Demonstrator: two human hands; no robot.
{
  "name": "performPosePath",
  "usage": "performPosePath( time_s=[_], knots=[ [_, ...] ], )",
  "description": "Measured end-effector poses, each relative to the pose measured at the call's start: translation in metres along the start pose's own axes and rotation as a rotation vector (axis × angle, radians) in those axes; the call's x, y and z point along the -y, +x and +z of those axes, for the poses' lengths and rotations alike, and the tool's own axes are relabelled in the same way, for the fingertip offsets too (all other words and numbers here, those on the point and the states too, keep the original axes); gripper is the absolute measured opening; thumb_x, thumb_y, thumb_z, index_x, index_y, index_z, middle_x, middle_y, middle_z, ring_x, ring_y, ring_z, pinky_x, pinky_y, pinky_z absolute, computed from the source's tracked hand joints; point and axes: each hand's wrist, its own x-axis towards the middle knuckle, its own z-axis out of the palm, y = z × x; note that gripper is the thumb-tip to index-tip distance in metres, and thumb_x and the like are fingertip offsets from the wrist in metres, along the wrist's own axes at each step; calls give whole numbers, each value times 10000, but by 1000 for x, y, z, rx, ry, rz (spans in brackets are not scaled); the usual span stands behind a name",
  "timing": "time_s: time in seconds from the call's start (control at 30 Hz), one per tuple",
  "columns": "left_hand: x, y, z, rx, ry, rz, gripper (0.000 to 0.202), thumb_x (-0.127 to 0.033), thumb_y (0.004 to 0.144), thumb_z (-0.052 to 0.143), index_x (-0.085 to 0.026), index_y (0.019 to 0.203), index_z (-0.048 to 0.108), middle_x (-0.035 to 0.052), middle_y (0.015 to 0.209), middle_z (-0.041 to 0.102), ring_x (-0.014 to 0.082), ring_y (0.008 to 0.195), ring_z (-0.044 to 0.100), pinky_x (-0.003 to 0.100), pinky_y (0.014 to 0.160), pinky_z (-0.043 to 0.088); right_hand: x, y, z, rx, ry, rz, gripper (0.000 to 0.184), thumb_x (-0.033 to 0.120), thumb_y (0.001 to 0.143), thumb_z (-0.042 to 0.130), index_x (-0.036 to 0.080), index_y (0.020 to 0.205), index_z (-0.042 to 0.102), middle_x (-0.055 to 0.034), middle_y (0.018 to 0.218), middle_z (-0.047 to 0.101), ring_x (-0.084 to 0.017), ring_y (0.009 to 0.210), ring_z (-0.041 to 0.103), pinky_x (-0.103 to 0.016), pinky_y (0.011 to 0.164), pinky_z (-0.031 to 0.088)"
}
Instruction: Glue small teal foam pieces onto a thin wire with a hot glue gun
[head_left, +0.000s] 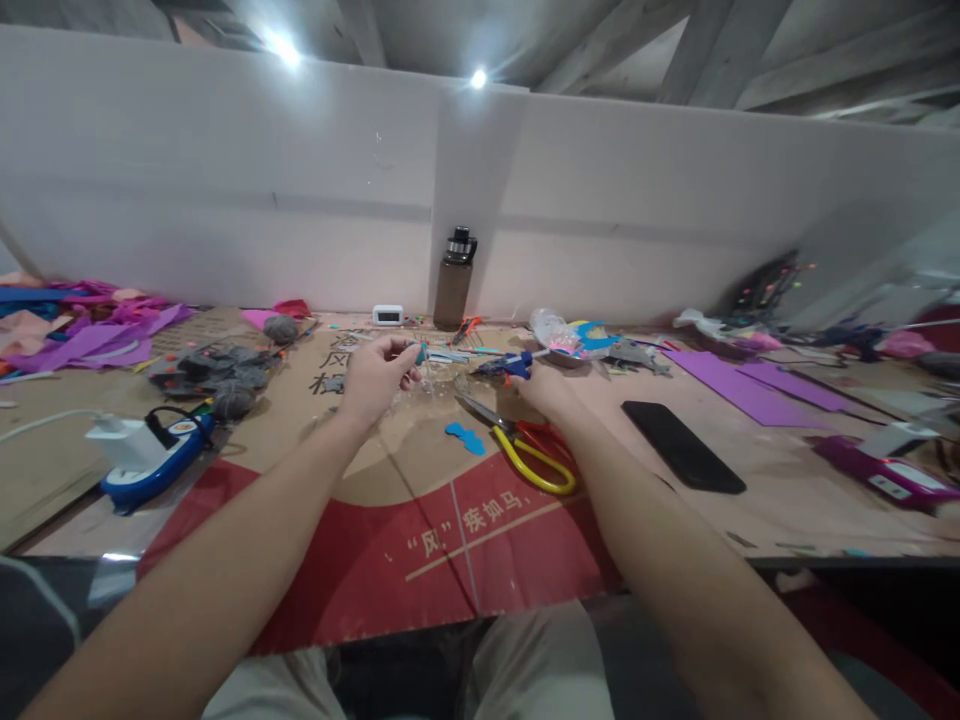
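Pinching a small teal scrap [421,355] above the cardboard [390,470], the left hand [379,376] seems to present it in plain sight while the right hand [547,388] grips a blue tool [507,366], scissors [509,428] lying between the forearms, apparently for easy reach

The small teal piece [421,354] is held raised left of the scene's middle, pinched at its left side; only a sliver of it shows, so its full outline cannot be told. To its right, a little apart and at about the same depth, is the dark-blue tool [513,365], gripped at its right end. It lies roughly level, its narrow, darker front end pointing left toward the teal piece. A pale rod juts from its rear, toward the right, and a spot of orange shows by its near side. Its grip is mostly covered.
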Motion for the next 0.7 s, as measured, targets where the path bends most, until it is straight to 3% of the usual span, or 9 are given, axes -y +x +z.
performPosePath(
  time_s=[0.1, 0.17, 0.23, 0.3, 0.4, 0.47, 0.57, 0.7],
  knots=[
    [-4, -3, 1, -15, 78, 46, 150, -311, 755, 642, -162, 762, 640, 5, 552, 604, 94, 466, 534, 196, 442, 395, 13, -5, -8, -118, -69, 38, 135, 245, 724, 644, 155, 751, 546, -202, 937, 627, -355, 1078, 558, -489, 921, 416],
    [-7, -5, 2, -28, 136, 75, 153, -316, 760, 633, -164, 772, 644, 1, 557, 604, 98, 468, 536, 203, 449, 402, 33, -15, -6, -106, 59, 10, 159, 309, 790, 580, 183, 731, 503, -129, 853, 617, -292, 966, 601, -460, 878, 459],
    [-9, -9, 2, -32, 204, 111, 156, -314, 766, 623, -164, 793, 656, 3, 585, 616, 104, 488, 549, 210, 472, 412, 60, -30, 3, 47, 422, -12, 188, 365, 816, 552, 206, 767, 465, -38, 782, 586, -198, 775, 619, -386, 759, 518],
    [-10, -11, 3, -33, 278, 166, 155, -303, 772, 614, -165, 811, 674, 8, 620, 632, 110, 531, 564, 215, 511, 419, 85, -48, 15, 244, 861, 65, 197, 357, 812, 563, 222, 849, 423, 7, 797, 574, -137, 685, 613, -342, 686, 537],
    [-11, -14, 5, -39, 408, 265, 132, -266, 765, 614, -167, 806, 692, 14, 666, 647, 114, 599, 565, 220, 584, 419, 109, -70, 28, 497, 1171, 142, 436, 304, 675, 722, 249, 935, 376, 44, 797, 585, -110, 598, 593, -279, 558, 513],
    [-12, -14, 6, -40, 482, 310, 108, -237, 748, 620, -167, 791, 689, 14, 689, 650, 114, 621, 556, 224, 615, 416, 112, -75, 28, 532, 1194, 154, 473, 272, 616, 752, 245, 917, 389, 77, 713, 549, -73, 495, 503, -198, 446, 406],
    [-12, -15, 9, -14, 486, 269, 102, -241, 745, 611, -162, 780, 665, 1, 657, 623, 109, 582, 520, 230, 591, 401, 105, -71, 24, 426, 1074, 107, 274, 277, 657, 684, 212, 804, 462, 109, 567, 423, -33, 409, 305, -171, 389, 224],
    [-9, -16, 13, 63, 354, 132, 134, -291, 750, 608, -162, 779, 631, -30, 572, 549, 96, 504, 454, 227, 520, 365, 93, -61, 22, 224, 866, -57, 171, 325, 702, 647, 183, 716, 553, 76, 546, 420, -56, 469, 310, -213, 443, 230]
  ],
)
